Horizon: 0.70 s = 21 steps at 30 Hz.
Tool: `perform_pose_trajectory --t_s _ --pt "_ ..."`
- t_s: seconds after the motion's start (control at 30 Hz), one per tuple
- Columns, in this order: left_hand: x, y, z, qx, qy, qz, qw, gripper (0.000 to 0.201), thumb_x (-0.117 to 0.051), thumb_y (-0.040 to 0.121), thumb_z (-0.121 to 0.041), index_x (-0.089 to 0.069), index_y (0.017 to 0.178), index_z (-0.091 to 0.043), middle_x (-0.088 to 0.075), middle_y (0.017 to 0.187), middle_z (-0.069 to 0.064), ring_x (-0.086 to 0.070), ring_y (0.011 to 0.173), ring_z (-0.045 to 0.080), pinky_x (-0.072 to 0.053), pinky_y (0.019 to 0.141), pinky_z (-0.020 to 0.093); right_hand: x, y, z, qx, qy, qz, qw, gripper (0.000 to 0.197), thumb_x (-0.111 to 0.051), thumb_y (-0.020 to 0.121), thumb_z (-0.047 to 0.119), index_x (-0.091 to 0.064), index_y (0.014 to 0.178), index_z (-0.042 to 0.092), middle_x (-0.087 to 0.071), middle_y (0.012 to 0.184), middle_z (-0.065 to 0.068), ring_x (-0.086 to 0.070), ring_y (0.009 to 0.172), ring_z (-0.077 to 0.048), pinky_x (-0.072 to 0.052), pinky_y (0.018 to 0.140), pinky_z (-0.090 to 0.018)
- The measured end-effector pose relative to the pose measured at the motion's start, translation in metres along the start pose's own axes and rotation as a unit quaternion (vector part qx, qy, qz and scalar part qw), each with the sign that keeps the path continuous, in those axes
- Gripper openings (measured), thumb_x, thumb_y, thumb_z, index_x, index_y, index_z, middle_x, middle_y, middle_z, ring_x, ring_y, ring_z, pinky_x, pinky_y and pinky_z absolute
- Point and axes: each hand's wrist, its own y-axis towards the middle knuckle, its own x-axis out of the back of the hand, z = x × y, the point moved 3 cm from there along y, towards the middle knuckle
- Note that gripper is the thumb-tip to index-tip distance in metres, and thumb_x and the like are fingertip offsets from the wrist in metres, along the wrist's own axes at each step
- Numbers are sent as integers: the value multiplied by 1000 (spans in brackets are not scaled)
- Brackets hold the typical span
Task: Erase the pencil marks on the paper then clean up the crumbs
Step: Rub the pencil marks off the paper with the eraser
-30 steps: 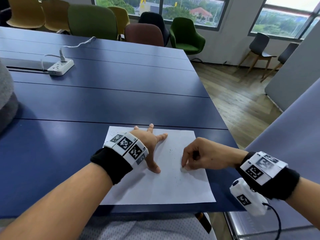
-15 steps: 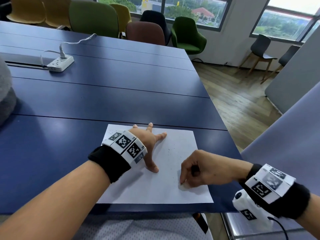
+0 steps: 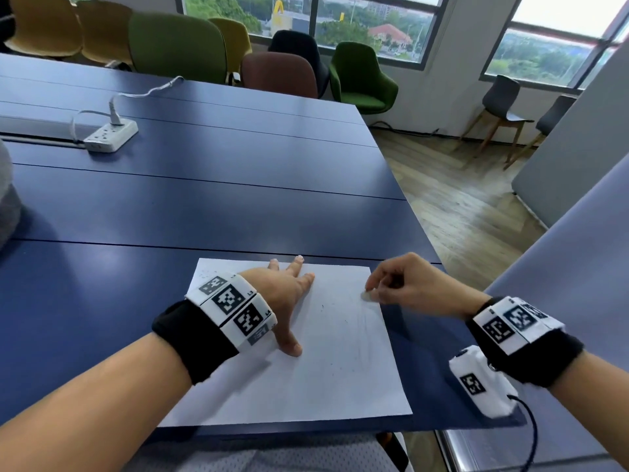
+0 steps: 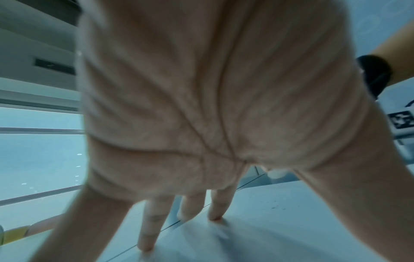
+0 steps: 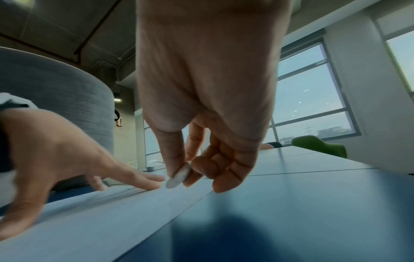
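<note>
Paper [image 3: 326, 352]: white sheet lying flat at the near edge of the blue surface [image 3: 204, 212], its near edge just short of the surface's lip. Faint grey pencil strokes visible along the right half; dark crumbs [image 3: 321, 306] scattered mid-sheet and a speckled patch at the far-left corner. Eraser [image 3: 367, 296]: small, pale, worn; sits at the sheet's right edge near the far corner, apparently touching or just above the paper (contact not resolvable). Right hand [image 3: 408, 287]: grip closed in a pinch, thumb and forefinger on the eraser [image 5: 178, 176], remaining fingers curled underneath. Left hand [image 3: 289, 294]: fingers straight and splayed, holding nothing, fingertips [image 4: 145, 246] and thumb pressed on the left half of the sheet as an anchor. Judgement: erasing step in hand, not finished, since strokes remain; crumb clean-up not started. To do it well: keep the left hand bearing down close to the rubbed zone, work short strokes running away from the anchoring hand so the sheet is tensioned, not buckled; go light near the free right edge, which could crease or lift. Further out: white power strip [image 3: 110, 134] with cable well apart on the far left; chairs beyond the surface.
</note>
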Motion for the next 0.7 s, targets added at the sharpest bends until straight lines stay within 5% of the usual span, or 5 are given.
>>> perform_pose_trajectory --t_s 0.1,0.17,0.4,0.5,0.7 --pt "4 -2 -4 -5 19 3 1000 134 -83 65 -56 9 156 -20 18 162 -1 0 149 35 -20 118 48 2 18 0 -1 -19 -2 1000 16 -79 81 30 -72 83 14 -52 54 12 -41 49 -2 -35 51 -11" --pt "9 -1 -8 -3 29 10 1000 134 -84 63 -56 10 155 -29 16 163 2 -5 148 38 -22 116 49 1 29 4 0 -49 -2 999 16 -78 82 28 -73 83 13 -49 48 14 -41 45 -2 -33 48 -9" --pt "20 3 -26 23 112 21 993 137 -85 59 -59 13 153 -38 11 162 15 -44 133 36 -46 101 43 -3 42 7 5 -70 7 998 12 -78 82 24 -74 82 12 -51 43 19 -46 43 -2 -33 46 -8" --pt "22 2 -29 31 126 19 991 137 -84 60 -59 14 153 -37 10 162 16 -46 130 36 -46 99 43 -7 38 14 7 -75 53 996 11 -78 82 25 -74 82 14 -50 42 16 -42 41 -3 -31 47 -10" --pt "23 -2 -29 38 120 24 992 136 -85 61 -57 15 152 -39 12 162 14 -45 131 38 -44 99 49 -11 44 10 -9 -59 0 998 14 -78 82 24 -73 84 11 -51 43 20 -45 41 0 -32 47 -9"
